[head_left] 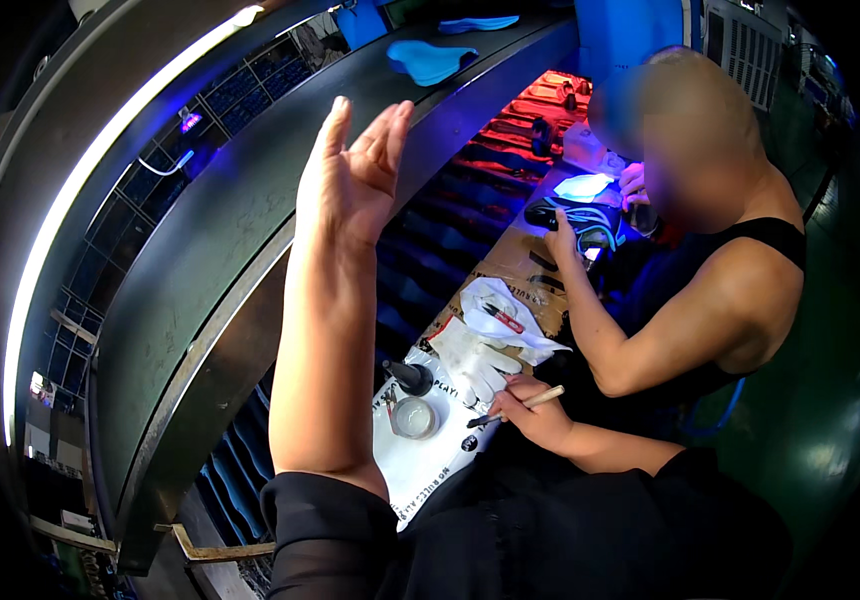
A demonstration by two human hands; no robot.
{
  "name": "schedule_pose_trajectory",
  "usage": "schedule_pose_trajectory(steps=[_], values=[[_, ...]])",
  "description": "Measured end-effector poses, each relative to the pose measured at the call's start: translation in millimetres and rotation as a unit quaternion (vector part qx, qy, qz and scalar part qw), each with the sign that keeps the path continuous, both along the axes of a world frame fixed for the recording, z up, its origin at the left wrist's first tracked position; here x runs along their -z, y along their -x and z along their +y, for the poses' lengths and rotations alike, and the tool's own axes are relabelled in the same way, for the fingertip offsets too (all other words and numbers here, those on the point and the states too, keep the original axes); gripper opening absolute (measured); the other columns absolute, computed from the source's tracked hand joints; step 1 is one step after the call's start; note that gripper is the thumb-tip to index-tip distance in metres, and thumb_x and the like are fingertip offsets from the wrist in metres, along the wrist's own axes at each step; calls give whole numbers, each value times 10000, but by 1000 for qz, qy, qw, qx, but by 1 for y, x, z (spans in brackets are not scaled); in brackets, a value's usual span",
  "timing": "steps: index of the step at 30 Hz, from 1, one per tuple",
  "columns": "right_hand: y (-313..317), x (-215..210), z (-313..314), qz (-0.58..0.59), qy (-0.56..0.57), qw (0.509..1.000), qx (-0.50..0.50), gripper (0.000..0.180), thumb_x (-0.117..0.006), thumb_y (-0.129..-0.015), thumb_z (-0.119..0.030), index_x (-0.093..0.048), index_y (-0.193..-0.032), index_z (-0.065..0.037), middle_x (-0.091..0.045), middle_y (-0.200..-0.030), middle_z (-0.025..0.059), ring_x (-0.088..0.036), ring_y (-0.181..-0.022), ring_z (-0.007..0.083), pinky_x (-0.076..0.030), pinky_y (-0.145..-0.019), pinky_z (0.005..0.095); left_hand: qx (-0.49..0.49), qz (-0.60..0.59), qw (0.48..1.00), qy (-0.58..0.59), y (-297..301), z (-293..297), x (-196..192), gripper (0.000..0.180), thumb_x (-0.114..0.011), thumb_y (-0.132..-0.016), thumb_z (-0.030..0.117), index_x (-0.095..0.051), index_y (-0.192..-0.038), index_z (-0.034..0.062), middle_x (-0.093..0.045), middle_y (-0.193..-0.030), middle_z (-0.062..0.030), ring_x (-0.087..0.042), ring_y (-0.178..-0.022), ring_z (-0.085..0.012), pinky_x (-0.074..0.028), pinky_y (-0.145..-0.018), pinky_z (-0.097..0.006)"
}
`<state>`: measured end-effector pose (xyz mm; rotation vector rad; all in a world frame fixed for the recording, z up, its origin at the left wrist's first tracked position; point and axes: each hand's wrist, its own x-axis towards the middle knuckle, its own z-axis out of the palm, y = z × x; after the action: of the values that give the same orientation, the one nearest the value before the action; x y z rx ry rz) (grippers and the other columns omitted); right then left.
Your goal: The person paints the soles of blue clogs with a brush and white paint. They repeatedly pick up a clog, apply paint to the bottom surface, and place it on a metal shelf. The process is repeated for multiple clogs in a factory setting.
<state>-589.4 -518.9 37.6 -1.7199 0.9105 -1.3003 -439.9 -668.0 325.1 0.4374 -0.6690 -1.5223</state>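
My left hand [355, 180] is raised over the edge of the dark conveyor belt [205, 240], fingers apart and holding nothing. Beyond its fingertips a blue, sole-shaped piece [432, 62] lies on the belt, with another blue piece [478, 23] farther off. Low over the white-covered bench, my right hand [533, 412] is closed round the pale handle of a brush [542, 397], its dark bristles pointing left. A small clear dish [414, 418] stands left of the bristles, beside a black cone-shaped bottle [408, 377]. White gloves [472, 360] lie just past my right hand.
A red-handled cutting tool [503, 318] rests on a white cloth [522, 340]. At the right a co-worker [730, 250] holds a dark shoe with blue trim [590, 225] under blue light. A metal rail [220, 340] edges the belt; a lit tube [90, 140] curves along the left.
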Motion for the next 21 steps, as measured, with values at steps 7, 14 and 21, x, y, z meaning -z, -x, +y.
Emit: schedule_pose_trajectory(steps=[7,14,21], values=[[21,14,-2,-36,-95,991,-88,204,-550,-894,-143,-688,-789,-35,-631,-670,75,-599,-648,180,-464,-635,301,-216,-328,908,147,-82,101,57,380,-529,-946,234,-483,-1260,25,-656,-916,-150,-659,-824,-215,-533,-763,-301],[-10,33,0,-69,-192,974,-97,188,-539,-918,-154,-652,-992,-23,-642,-840,33,-580,-761,81,-460,-669,235,-647,-699,284,115,-299,218,14,295,-537,-941,179,-583,-1150,-23,-622,-1093,-132,-589,-1012,-212,-440,-909,-319],[-25,44,4,-5,-284,957,-51,128,-601,-903,-164,-632,-929,-43,-642,-808,7,-550,-736,37,-440,-671,201,-471,-842,179,-192,-425,235,37,581,-557,-884,446,-512,-1271,15,-501,-1281,-240,-439,-1232,-362,-329,-1046,-407]])
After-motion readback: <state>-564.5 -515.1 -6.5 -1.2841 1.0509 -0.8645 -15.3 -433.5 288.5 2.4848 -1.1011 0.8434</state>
